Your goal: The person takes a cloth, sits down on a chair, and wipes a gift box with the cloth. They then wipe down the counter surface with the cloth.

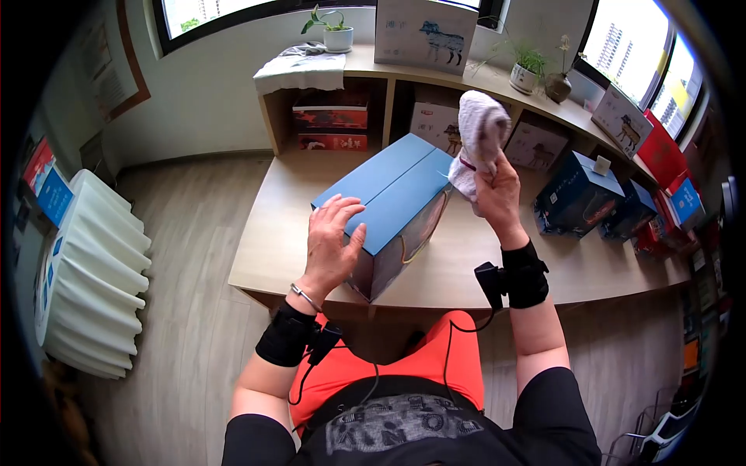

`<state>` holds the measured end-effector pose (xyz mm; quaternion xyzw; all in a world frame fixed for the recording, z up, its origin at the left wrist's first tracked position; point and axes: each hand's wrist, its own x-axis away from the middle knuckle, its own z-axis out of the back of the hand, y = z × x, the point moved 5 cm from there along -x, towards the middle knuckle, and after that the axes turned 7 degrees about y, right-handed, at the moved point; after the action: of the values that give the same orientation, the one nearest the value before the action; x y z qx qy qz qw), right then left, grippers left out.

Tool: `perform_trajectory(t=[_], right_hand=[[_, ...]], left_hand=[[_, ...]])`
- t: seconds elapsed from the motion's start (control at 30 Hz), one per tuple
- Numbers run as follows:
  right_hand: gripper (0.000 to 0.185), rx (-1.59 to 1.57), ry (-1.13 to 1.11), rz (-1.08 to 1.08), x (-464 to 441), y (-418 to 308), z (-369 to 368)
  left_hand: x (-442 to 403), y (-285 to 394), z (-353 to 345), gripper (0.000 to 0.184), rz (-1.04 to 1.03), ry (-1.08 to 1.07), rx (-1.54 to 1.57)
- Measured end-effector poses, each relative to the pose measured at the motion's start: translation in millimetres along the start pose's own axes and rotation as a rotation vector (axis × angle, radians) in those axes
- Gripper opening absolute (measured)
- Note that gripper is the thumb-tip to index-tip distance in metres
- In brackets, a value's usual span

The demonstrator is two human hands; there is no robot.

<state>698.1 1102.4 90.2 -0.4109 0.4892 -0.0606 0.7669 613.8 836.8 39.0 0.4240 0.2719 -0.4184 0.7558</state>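
A large box with a blue top [385, 190] and a rope handle on its side stands at an angle on the wooden counter [272, 225]. My left hand [330, 245] rests on the near left corner of its top, fingers spread and holding nothing. Raised just beyond the right edge of the box, my right hand [500, 194] grips a whitish cloth [482, 132] with a dark red band. The fingers wrap around the lower part of the cloth, and its upper part is bunched above them. Both wrists wear black straps with small devices and cables.
Dark blue boxes [579, 194] stand on the counter at the right. Behind is a shelf [365, 74] bearing potted plants [338, 39], a folded cloth [303, 70] and a white box with an animal picture [423, 35]. A table with a white cloth [101, 272] is at the left.
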Motion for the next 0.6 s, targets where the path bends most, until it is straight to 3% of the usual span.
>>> perform_trajectory(t=[0.03, 0.07, 0.13, 0.2, 0.23, 0.47, 0.53, 0.57, 0.6], right_hand=[[0.036, 0.157, -0.047, 0.078, 1.8, 7.8, -10.6], [0.039, 0.314, -0.093, 0.159, 3.2, 18.2, -26.7], [0.046, 0.443, -0.473, 0.155, 42.9, 21.6, -70.2], [0.05, 0.568, -0.681, 0.295, 63.8, -1.3, -94.1], [0.052, 0.486, -0.776, 0.194, 53.9, 12.4, -96.5], [0.053, 0.783, -0.628, -0.235, -43.8, 128.9, -90.9], [0.056, 0.889, -0.691, -0.134, -38.1, 96.6, -106.6], [0.058, 0.827, -0.73, 0.029, -32.0, 116.5, -124.4], [0.061, 0.765, -0.777, 0.027, -21.2, 83.3, -132.4]], left_hand=[[6.5, -5.3, -16.6, 0.023, 0.09, -0.095, 0.004], [10.7, -1.5, -25.1, 0.021, 0.022, -0.121, -0.068], [17.5, -0.2, -32.2, 0.02, -0.003, -0.011, -0.071], [26.5, -7.7, -33.9, 0.022, -0.029, 0.113, -0.012], [23.5, -8.0, -34.1, 0.021, -0.024, 0.108, -0.025], [28.1, -8.1, -36.0, 0.021, -0.004, 0.153, 0.021], [28.8, -8.5, -39.2, 0.021, 0.009, 0.167, 0.031], [28.8, -8.5, -40.4, 0.021, 0.008, 0.175, 0.033], [28.6, -8.5, -40.3, 0.022, 0.007, 0.183, 0.035]])
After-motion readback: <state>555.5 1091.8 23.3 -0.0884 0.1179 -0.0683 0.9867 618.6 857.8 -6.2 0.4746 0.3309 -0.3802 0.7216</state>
